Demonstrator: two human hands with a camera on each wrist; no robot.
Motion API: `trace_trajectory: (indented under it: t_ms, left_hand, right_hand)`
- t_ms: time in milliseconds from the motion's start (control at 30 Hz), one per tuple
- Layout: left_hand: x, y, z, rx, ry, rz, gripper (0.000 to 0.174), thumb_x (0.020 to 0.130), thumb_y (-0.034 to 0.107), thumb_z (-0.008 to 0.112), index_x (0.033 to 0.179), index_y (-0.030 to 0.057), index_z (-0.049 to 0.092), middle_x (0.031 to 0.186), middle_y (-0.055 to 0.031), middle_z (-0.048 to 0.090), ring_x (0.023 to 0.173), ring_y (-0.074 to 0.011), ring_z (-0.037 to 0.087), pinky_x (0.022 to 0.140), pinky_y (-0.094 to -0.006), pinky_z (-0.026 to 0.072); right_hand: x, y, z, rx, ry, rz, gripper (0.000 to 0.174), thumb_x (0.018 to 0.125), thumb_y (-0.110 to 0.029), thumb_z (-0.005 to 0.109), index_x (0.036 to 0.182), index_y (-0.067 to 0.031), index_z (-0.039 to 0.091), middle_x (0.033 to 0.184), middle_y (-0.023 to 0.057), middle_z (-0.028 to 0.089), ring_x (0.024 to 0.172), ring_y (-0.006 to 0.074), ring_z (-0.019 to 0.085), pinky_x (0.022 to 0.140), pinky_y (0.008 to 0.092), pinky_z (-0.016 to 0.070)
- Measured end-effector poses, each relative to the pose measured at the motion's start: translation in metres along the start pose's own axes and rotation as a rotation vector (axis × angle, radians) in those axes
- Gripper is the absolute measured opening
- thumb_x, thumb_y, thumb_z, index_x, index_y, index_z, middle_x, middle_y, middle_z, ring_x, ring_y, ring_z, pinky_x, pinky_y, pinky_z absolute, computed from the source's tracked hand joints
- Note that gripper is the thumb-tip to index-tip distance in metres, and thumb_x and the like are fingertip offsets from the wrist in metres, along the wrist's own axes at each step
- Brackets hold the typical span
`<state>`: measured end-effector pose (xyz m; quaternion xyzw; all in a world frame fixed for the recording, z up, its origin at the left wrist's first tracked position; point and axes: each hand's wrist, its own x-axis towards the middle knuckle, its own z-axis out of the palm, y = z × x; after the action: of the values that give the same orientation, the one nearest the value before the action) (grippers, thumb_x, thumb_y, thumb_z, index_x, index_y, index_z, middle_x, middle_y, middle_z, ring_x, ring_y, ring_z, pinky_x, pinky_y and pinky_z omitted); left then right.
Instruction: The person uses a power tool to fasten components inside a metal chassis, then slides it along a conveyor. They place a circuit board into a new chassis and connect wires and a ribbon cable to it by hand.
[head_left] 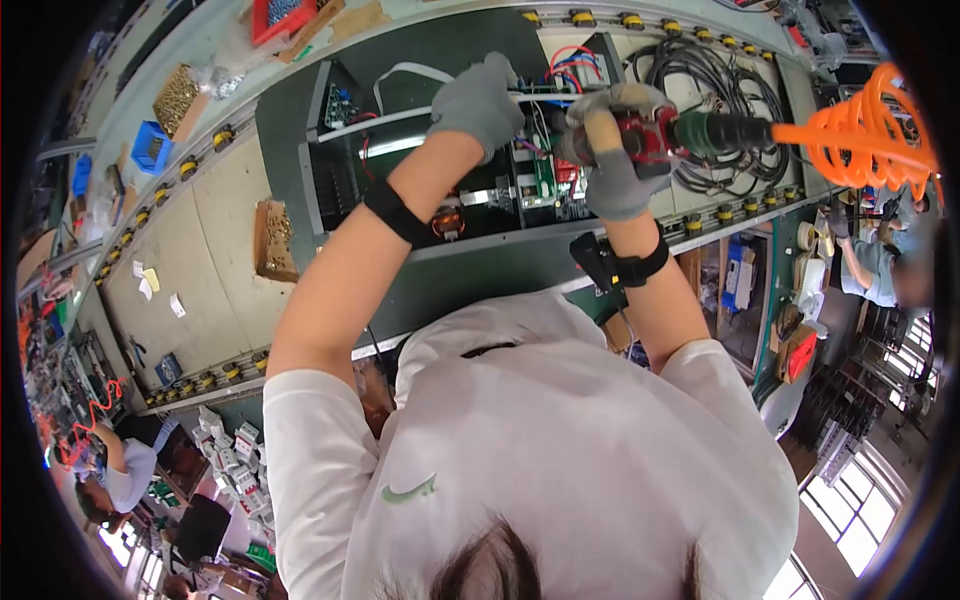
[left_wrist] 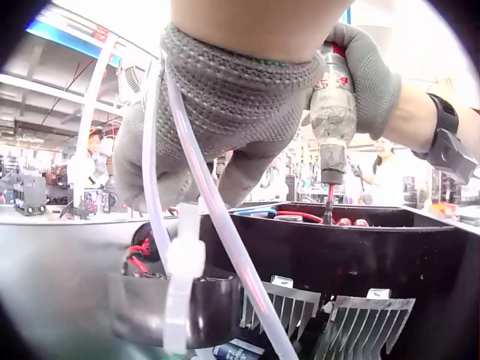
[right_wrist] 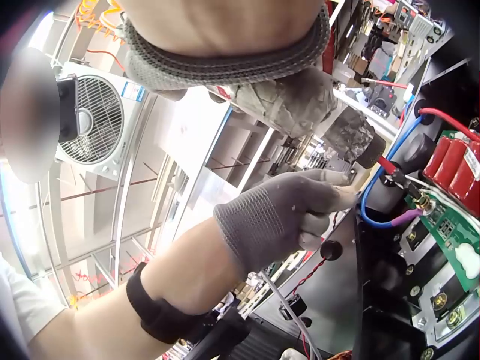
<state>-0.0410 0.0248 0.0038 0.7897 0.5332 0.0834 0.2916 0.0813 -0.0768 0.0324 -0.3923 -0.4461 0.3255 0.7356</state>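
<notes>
A black metal case (head_left: 400,245) holds circuit boards, a copper coil (head_left: 447,222) and red and blue wires. My gloved right hand (head_left: 622,165) grips a red and clear power screwdriver (left_wrist: 334,112), its bit pointing down into the case. In the right wrist view, the bit ends by a terminal on a green board (right_wrist: 457,244), beside red cylindrical parts (right_wrist: 456,166). My gloved left hand (head_left: 478,105) is over the case, left of the tool; in the right wrist view its thumb and forefinger reach towards the tool's tip, and whether they pinch anything cannot be told.
An orange coiled hose (head_left: 860,130) runs to the screwdriver from the right. Black cables (head_left: 715,100) lie coiled right of the case. At the left are a cardboard box of small parts (head_left: 272,240) and a blue bin (head_left: 151,147). Other people are at both sides.
</notes>
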Motion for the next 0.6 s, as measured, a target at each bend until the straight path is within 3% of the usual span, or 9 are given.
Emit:
trace_trajectory:
  t_ms: [133, 233, 333, 600]
  left_hand:
    - [-0.006, 0.011, -0.002, 0.072, -0.112, -0.12, 0.03, 0.073, 0.023, 0.066, 0.098, 0.0104, 0.056, 0.098, -0.0145, 0.065, 0.094, -0.0328, 0.062, 0.081, -0.0388, 0.0478]
    - [-0.002, 0.011, -0.004, 0.004, -0.09, -0.149, 0.026, 0.073, 0.021, 0.064, 0.097, 0.0107, 0.062, 0.097, -0.0147, 0.066, 0.095, -0.0321, 0.063, 0.081, -0.0385, 0.0488]
    - [0.008, 0.018, -0.007, 0.122, -0.153, -0.181, 0.025, 0.073, 0.019, 0.063, 0.097, 0.0111, 0.065, 0.098, -0.0149, 0.066, 0.097, -0.0317, 0.062, 0.081, -0.0389, 0.05]
    - [0.015, 0.015, -0.003, 0.207, -0.196, -0.164, 0.027, 0.075, 0.022, 0.061, 0.1, 0.0104, 0.065, 0.103, -0.0131, 0.065, 0.098, -0.0318, 0.062, 0.08, -0.0402, 0.0506]
  right_hand:
    - [-0.003, 0.003, -0.001, -0.071, -0.043, -0.06, 0.033, 0.075, 0.008, 0.065, 0.104, -0.0011, 0.053, 0.089, 0.0088, 0.061, 0.076, 0.0137, 0.059, 0.066, 0.0268, 0.0506]
    - [-0.007, 0.003, -0.002, -0.001, 0.018, 0.068, 0.032, 0.074, 0.01, 0.064, 0.101, -0.0018, 0.053, 0.089, 0.0092, 0.061, 0.077, 0.0149, 0.06, 0.069, 0.0287, 0.0507]
    - [-0.006, -0.002, 0.0, -0.044, 0.004, 0.043, 0.033, 0.073, 0.012, 0.063, 0.101, -0.002, 0.053, 0.087, 0.009, 0.061, 0.078, 0.0154, 0.06, 0.071, 0.0291, 0.0505]
    - [0.0, -0.004, 0.005, -0.022, -0.013, 0.073, 0.031, 0.072, 0.012, 0.063, 0.098, -0.0006, 0.053, 0.085, 0.0086, 0.06, 0.073, 0.0151, 0.059, 0.063, 0.0276, 0.0502]
